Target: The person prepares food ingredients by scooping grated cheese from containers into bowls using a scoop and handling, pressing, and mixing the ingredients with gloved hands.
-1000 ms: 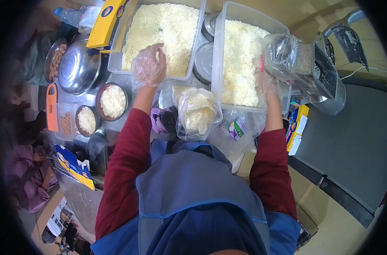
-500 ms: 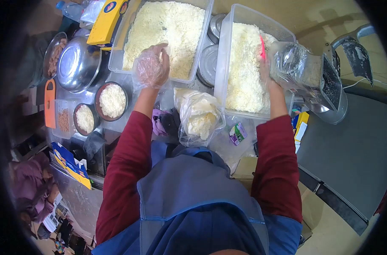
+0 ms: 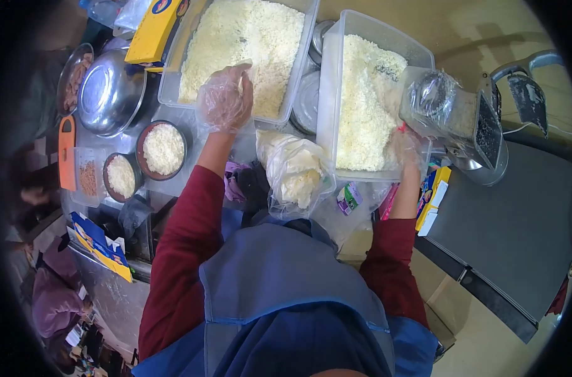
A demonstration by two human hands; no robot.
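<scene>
My left hand (image 3: 226, 100), in a clear plastic glove, is held at the near edge of the left tub (image 3: 163, 94) of white crumbly food (image 3: 248, 50). Its fingers are curled, and whatever they may hold is hidden. My right hand (image 3: 406, 147), also gloved, is at the near right corner of the right tub (image 3: 329, 119), beside its white crumbs (image 3: 361, 107). A bit of a pink tool (image 3: 401, 127) shows at its fingers. The grater machine's plastic-wrapped outlet (image 3: 427, 94) is just above that hand. Between the tubs' near sides lies an open bag of pale soft food (image 3: 298, 179).
Two bowls of white food (image 3: 163, 149) (image 3: 121, 176), a steel bowl (image 3: 112, 93) and an orange-handled tool (image 3: 67, 152) stand left. A yellow box (image 3: 155, 32) leans by the left tub. A dark table (image 3: 506, 220) is at right. A person in purple (image 3: 57, 301) is at lower left.
My right hand has moved toward me, to the near corner of the right tub, with the pink tool. The crumbs there have shifted, baring a patch near the back. My left hand has barely moved.
</scene>
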